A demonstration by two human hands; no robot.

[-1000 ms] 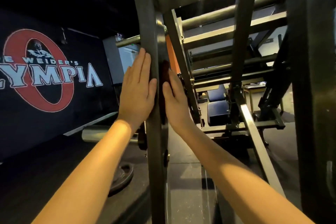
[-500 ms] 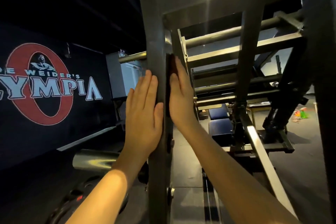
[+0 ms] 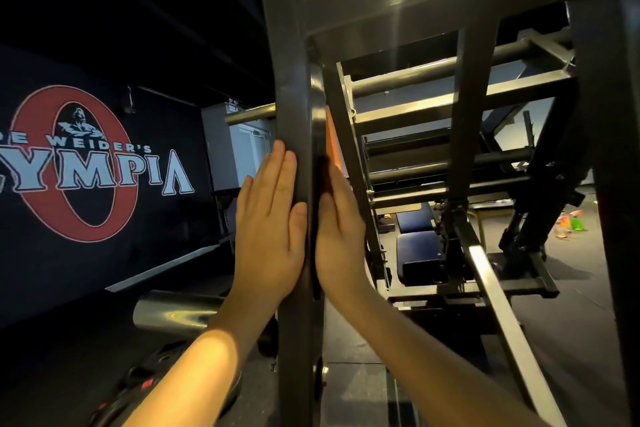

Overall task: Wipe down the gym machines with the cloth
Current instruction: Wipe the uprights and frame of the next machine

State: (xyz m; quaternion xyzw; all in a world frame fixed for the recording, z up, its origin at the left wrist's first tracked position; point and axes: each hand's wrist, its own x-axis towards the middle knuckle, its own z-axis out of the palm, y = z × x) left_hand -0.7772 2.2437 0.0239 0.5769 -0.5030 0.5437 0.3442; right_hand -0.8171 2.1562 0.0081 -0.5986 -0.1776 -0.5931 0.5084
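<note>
Wiping: post [image 3: 292, 80] at mid-height; task looks early, frame beyond not yet done.
Left hand [image 3: 270, 229]: flat, fingers straight, on the post.
Right hand [image 3: 341, 239]: flat, pressing cloth [image 3: 319, 180], probably the dark strip, against the post.

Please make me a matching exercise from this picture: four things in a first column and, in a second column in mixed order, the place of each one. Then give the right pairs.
Column one
1. left hand
2. right hand
3. blue pads
4. red oval logo

Column two
a. on the dark wall at the left
b. flat on the left face of the upright post
c. low on the right, beyond the post
d. on the post's right side, pressing the dark cloth

Pairs: 1-b, 2-d, 3-c, 4-a
</note>
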